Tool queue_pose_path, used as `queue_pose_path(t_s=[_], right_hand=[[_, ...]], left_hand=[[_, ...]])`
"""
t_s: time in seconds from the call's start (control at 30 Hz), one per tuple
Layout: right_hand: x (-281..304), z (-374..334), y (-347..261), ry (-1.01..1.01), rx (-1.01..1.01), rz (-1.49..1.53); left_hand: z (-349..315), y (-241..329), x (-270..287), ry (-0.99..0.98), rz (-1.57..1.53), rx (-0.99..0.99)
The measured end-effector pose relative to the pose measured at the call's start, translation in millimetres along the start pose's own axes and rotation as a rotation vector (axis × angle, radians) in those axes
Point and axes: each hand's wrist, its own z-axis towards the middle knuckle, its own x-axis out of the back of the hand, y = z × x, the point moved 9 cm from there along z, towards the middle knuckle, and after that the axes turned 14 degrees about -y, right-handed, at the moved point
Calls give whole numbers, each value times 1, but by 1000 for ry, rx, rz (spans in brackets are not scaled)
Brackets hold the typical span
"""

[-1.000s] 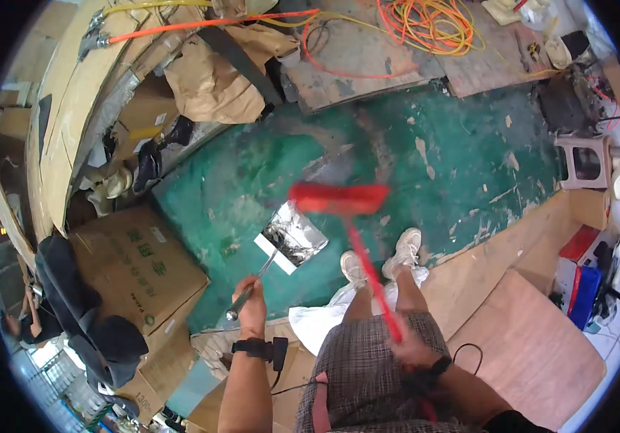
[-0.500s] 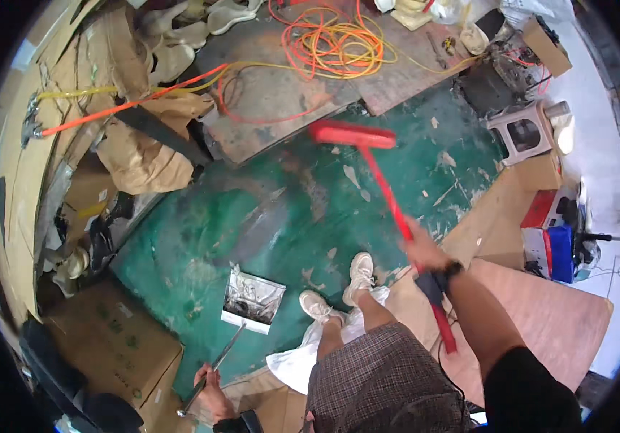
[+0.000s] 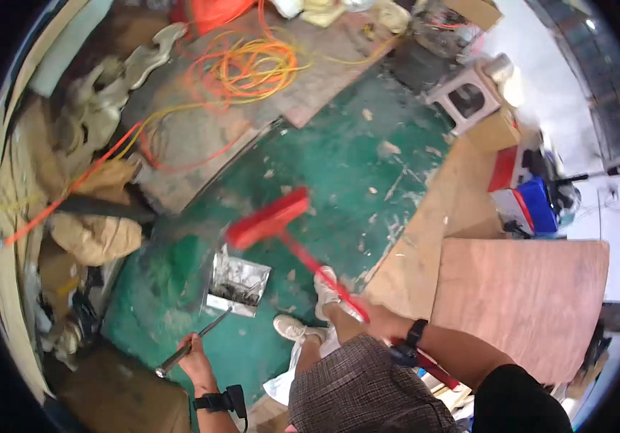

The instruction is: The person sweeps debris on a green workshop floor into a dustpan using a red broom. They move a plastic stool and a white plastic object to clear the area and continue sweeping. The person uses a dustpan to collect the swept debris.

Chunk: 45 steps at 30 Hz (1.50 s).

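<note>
My right hand (image 3: 380,322) is closed round the red handle of a broom (image 3: 269,219). The broom's wide red head is off to the upper left of that hand, close beside the far right corner of a dustpan, and looks slightly blurred. The handle runs back under my right forearm. My left hand (image 3: 191,356) grips the thin metal handle of the dustpan (image 3: 232,305), a silvery, box-shaped pan resting on the green floor. Grey debris lies inside the pan. Whether the bristles touch the floor I cannot tell.
The green floor (image 3: 346,155) has pale scuffs and scraps. Orange and yellow hose (image 3: 259,68) lies coiled on boards at the back. A stool (image 3: 465,97) stands at the far right, with a wooden panel (image 3: 523,303) nearer. Cardboard (image 3: 126,393) is at lower left.
The broom has swung left and nearer, bringing its head beside the dustpan. My right hand has moved left with it. The whole view has shifted; my left hand still grips the dustpan handle.
</note>
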Motion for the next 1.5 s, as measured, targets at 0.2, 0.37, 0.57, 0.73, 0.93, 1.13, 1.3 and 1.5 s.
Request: queue_pose_path(t_s=[0.2, 0.37, 0.57, 0.73, 0.93, 1.13, 1.3, 1.5], right_hand=[[20, -62, 2, 126, 385, -19], [168, 21, 0, 404, 204, -119], [138, 54, 40, -9, 212, 116], [206, -20, 50, -154, 301, -83], [337, 78, 28, 55, 352, -412], [291, 63, 113, 39, 470, 236], [190, -72, 75, -558, 229, 482], [186, -98, 111, -187, 457, 519]], left_hand=[[-13, 75, -45, 25, -153, 28], [-12, 113, -76, 53, -68, 70], [2, 150, -144, 39, -80, 114], [13, 145, -154, 9, -64, 204], [4, 150, -187, 71, -89, 208], [-13, 155, -199, 81, -90, 160], [-14, 206, -234, 63, 39, 131], [-3, 230, -277, -156, 217, 175]])
